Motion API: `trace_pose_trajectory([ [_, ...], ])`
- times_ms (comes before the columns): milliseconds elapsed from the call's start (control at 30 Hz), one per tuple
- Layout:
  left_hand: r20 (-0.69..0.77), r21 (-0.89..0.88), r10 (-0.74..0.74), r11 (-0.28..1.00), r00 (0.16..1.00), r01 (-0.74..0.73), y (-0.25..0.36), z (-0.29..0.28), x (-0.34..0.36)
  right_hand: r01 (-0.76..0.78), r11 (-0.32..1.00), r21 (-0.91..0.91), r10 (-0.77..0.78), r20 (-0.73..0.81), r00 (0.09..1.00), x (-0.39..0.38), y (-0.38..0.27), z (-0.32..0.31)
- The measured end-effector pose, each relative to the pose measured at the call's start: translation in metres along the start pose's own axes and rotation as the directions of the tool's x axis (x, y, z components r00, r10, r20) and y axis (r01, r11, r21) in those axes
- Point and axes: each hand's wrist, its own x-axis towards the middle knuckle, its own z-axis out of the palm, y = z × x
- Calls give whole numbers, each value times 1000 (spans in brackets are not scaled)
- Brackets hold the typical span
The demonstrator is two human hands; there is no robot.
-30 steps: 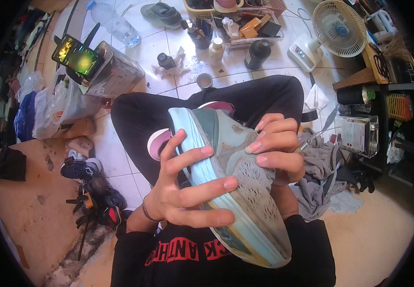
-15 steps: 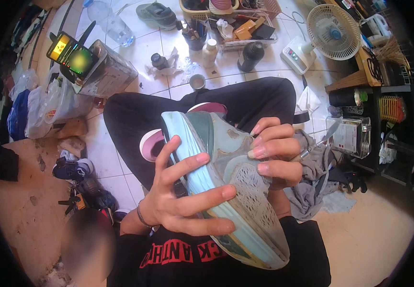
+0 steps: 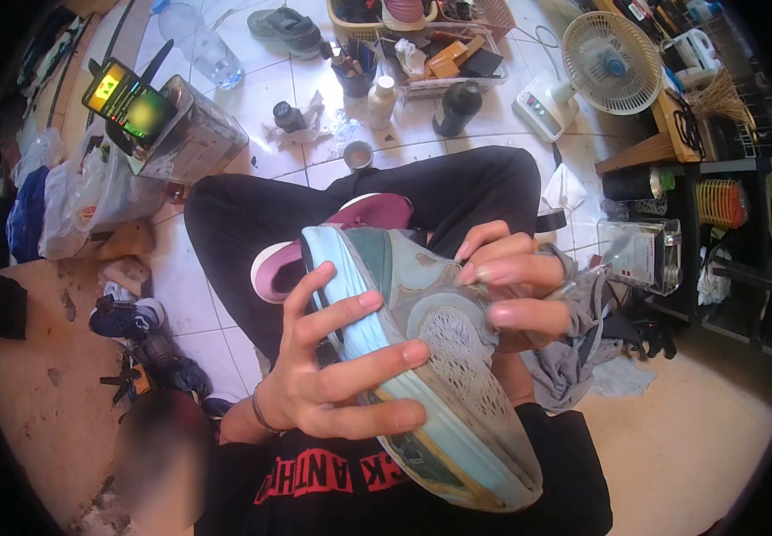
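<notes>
My left hand (image 3: 323, 375) grips a grey and dark-green sneaker (image 3: 439, 357) along its side, fingers spread over the light-blue tape (image 3: 337, 272) covering the sole edge. My right hand (image 3: 520, 295) has its fingertips bent onto the upper at the far side, slightly blurred; a slim metal tool (image 3: 582, 281) shows faintly behind those fingers, and whether they hold it is unclear. A maroon shoe (image 3: 372, 210) and a pink shoe (image 3: 274, 272) lie between my legs, behind the sneaker.
Ahead on tiles stand bottles (image 3: 457, 109), a small cup (image 3: 358, 154), a tool box (image 3: 446, 85) and fan (image 3: 609, 62). A phone holder (image 3: 131, 103) tops a metal can at left, near bags (image 3: 78, 196) and shoes (image 3: 127, 317). A grey cloth (image 3: 564, 357) and shelving (image 3: 725, 268) sit right.
The sneaker has moved slightly down and left within the view, along with my left hand. My right fingers have shifted a little and blurred. More of the maroon shoe shows behind.
</notes>
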Motion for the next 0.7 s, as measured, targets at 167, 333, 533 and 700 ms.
trace_pose_trajectory([
  [167, -3, -28, -27, 999, 1000, 27, 4, 1, 0, 182, 960, -213, -167, 86, 982, 4, -2, -5],
  [333, -32, -26, -47, 999, 998, 46, 9, 4, 1, 59, 987, -153, -50, 60, 997, 4, -10, -8],
  [533, -32, -53, -56, 997, 998, 54, 10, 5, 1, 118, 952, -281, -90, 112, 990, 6, -16, -5],
  [700, -32, -30, -51, 998, 998, 50, 9, 5, 1, 80, 987, -140, -97, -120, 988, 10, -14, 6],
])
